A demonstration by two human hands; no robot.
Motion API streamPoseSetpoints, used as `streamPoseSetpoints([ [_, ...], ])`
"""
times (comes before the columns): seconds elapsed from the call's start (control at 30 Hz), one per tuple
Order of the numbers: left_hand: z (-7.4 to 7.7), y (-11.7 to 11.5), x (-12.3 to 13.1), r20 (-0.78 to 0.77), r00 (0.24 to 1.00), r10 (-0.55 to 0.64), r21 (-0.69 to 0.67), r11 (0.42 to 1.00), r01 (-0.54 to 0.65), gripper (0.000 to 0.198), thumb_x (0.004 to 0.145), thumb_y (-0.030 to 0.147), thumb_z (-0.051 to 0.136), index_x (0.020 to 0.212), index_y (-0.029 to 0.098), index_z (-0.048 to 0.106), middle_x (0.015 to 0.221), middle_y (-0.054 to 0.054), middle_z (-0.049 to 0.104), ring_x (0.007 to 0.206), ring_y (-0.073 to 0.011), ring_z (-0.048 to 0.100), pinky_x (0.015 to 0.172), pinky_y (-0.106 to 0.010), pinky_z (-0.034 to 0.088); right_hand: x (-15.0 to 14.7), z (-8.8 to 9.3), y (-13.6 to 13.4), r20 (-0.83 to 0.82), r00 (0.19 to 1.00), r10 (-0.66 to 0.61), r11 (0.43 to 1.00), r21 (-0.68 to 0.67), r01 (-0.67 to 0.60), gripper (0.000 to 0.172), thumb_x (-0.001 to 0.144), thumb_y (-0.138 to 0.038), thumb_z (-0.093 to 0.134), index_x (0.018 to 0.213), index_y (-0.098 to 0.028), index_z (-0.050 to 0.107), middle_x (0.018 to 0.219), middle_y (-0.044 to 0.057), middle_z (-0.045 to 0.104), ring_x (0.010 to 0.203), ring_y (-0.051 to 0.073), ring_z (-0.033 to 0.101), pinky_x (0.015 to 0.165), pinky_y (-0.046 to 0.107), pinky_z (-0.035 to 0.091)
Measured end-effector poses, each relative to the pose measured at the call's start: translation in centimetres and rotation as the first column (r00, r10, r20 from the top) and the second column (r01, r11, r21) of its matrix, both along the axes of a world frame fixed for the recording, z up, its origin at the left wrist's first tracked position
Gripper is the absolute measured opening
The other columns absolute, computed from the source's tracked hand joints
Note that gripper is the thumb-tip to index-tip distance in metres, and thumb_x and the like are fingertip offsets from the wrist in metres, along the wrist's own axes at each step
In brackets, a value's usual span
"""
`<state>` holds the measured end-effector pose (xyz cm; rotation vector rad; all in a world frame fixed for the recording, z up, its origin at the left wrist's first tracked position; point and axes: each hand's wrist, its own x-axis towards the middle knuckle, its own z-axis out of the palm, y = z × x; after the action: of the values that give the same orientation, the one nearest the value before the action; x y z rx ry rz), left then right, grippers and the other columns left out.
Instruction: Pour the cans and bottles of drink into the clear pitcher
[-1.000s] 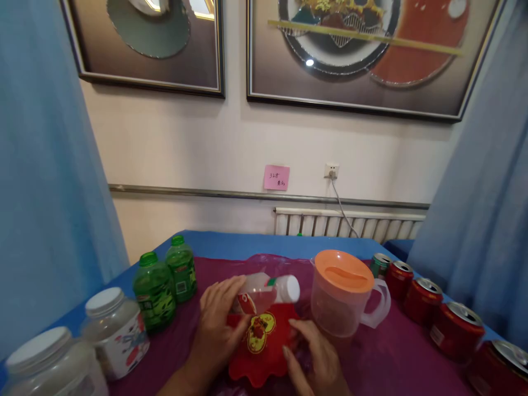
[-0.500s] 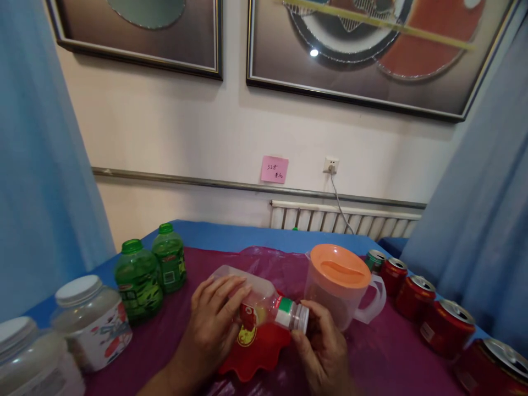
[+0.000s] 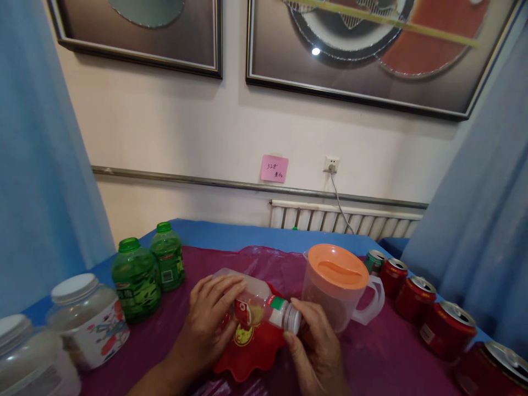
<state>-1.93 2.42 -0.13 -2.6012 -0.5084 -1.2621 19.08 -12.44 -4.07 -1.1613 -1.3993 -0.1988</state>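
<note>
Purple sheet (image 3: 396,352): spread over blue tablecloth (image 3: 247,234).
Plastic bottle (image 3: 260,297): held sideways above red scalloped dish (image 3: 247,363).
Left hand (image 3: 212,316): wrapped over bottle.
Right hand (image 3: 315,344): cap (image 3: 292,320) apparently pinched, contact partly hidden.
Handling: best squeezed lightly.

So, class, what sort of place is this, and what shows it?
Probably an ordinary indoor room, its exact use unclear: a radiator along the wall, a large framed picture above it, and a blue curtain at the left.
</note>
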Motion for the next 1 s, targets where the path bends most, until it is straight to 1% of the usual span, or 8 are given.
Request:
streamPoseSetpoints([
  [0.13, 0.1, 0.2, -0.1, -0.021, 1.0, 0.01, 0.008, 1.0, -0.01, 0.055, 0.088, 0.016, 0.057, 0.141, 0.029, 0.053, 0.129, -0.007, 0.07, 0.122, -0.0263, 0.061, 0.113, -0.048, 0.036, -0.9, -0.3, 0.0, -0.021, 0.997, -0.076, 0.997, -0.022, 0.076, 0.046, 0.096, -0.026, 0.06, 0.141, -0.029, 0.055, 0.125, 0.011, 0.065, 0.114, 0.027, 0.067, 0.092, 0.04, 0.06],
  [0.3, 0.0, 0.1, 0.1, -0.016, 1.0, 0.005, 0.009, 1.0, -0.005, 0.053, 0.09, 0.018, 0.056, 0.141, 0.03, 0.053, 0.129, -0.007, 0.071, 0.123, -0.0265, 0.062, 0.113, -0.049, 0.035, -1.6, -0.4, -0.3, -0.177, 0.984, -0.027, 0.999, -0.048, 0.019, 0.059, 0.095, -0.037, 0.062, 0.149, -0.025, 0.044, 0.127, 0.014, 0.064, 0.109, 0.029, 0.069, 0.089, 0.042, 0.061],
  [0.4, -0.1, -0.2, 0.3, -0.006, 1.0, -0.013, 0.011, 1.0, 0.013, 0.05, 0.091, 0.016, 0.056, 0.139, 0.029, 0.054, 0.129, -0.008, 0.07, 0.125, -0.0266, 0.06, 0.114, -0.05, 0.034, -1.4, -0.2, -0.5, -0.21, 0.977, -0.03, 0.998, -0.053, 0.019, 0.048, 0.095, -0.04, 0.062, 0.14, -0.024, 0.052, 0.121, 0.013, 0.065, 0.105, 0.027, 0.069, 0.085, 0.039, 0.061],
  [0.5, -0.1, -0.5, 0.4, 0.003, 1.0, -0.019, -0.007, 1.0, 0.019, 0.05, 0.092, 0.015, 0.054, 0.14, 0.029, 0.053, 0.13, -0.008, 0.07, 0.125, -0.0265, 0.059, 0.114, -0.05, 0.034, -1.2, 0.0, -0.5, -0.217, 0.976, -0.036, 0.999, -0.047, 0.026, 0.036, 0.097, -0.042, 0.06, 0.128, -0.024, 0.059, 0.115, 0.011, 0.065, 0.102, 0.025, 0.068, 0.083, 0.036, 0.061],
  [0.6, 0.0, -0.6, 0.4, -0.002, 1.0, -0.02, -0.009, 1.0, 0.02, 0.051, 0.093, 0.015, 0.053, 0.142, 0.029, 0.05, 0.13, -0.008, 0.069, 0.125, -0.0266, 0.058, 0.113, -0.051, 0.034, -1.3, 0.1, -0.4, -0.225, 0.974, -0.018, 0.999, -0.045, 0.008, 0.034, 0.098, -0.043, 0.059, 0.125, -0.024, 0.06, 0.113, 0.01, 0.063, 0.101, 0.024, 0.067, 0.082, 0.035, 0.06],
  [0.8, 0.2, -0.2, 0.1, -0.017, 1.0, -0.016, 0.004, 1.0, 0.016, 0.055, 0.091, 0.015, 0.056, 0.144, 0.028, 0.048, 0.131, -0.009, 0.068, 0.126, -0.0272, 0.057, 0.113, -0.05, 0.034, -1.4, -0.6, -0.4, -0.186, 0.979, -0.088, 0.995, -0.06, 0.078, 0.037, 0.099, -0.037, 0.057, 0.134, -0.027, 0.06, 0.123, 0.012, 0.061, 0.113, 0.027, 0.064, 0.085, 0.038, 0.061],
  [0.9, 0.2, 0.0, 0.0, -0.029, 0.999, -0.014, -0.012, 1.0, 0.014, 0.056, 0.09, 0.015, 0.056, 0.143, 0.027, 0.048, 0.132, -0.009, 0.067, 0.127, -0.027, 0.057, 0.113, -0.049, 0.035, -1.3, -1.1, -0.3, -0.124, 0.989, -0.076, 0.995, -0.069, 0.068, 0.04, 0.098, -0.032, 0.057, 0.139, -0.029, 0.058, 0.127, 0.012, 0.06, 0.113, 0.026, 0.065, 0.081, 0.035, 0.062],
  [1.0, 0.1, 0.1, -0.1, -0.056, 0.998, -0.018, -0.011, 1.0, 0.017, 0.057, 0.089, 0.014, 0.057, 0.143, 0.026, 0.048, 0.133, -0.009, 0.066, 0.127, -0.0268, 0.056, 0.113, -0.048, 0.034, -1.4, -1.2, -0.3, -0.147, 0.985, -0.087, 0.995, -0.058, 0.079, 0.042, 0.098, -0.029, 0.058, 0.14, -0.028, 0.057, 0.131, 0.013, 0.059, 0.113, 0.026, 0.065, 0.083, 0.035, 0.062],
])
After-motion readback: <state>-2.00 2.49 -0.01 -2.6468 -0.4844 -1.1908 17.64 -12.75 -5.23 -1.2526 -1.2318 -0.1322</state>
